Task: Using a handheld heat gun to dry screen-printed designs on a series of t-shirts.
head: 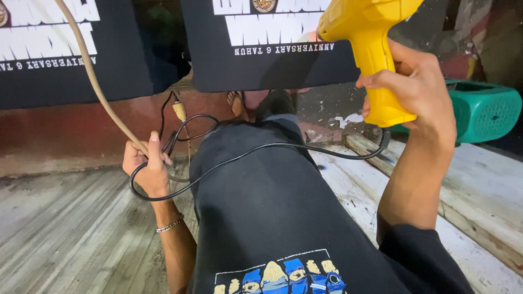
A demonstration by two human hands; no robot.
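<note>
A yellow heat gun (366, 49) is gripped by its handle in the right hand (419, 90), its nozzle held close to the lower edge of a black printed shirt (272, 60) above and left of that hand. The left hand (146, 169) is closed on a tan cord (92, 76) and loops of black cable (261, 149). Open wooden floor (71, 228) lies below and left of it, a green crate (482, 111) right of the right hand.

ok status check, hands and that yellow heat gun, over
Right hand gripping yellow heat gun, nozzle at black printed fabric. Left hand holding tan hose and black cord. Cord draped across lap.
</note>
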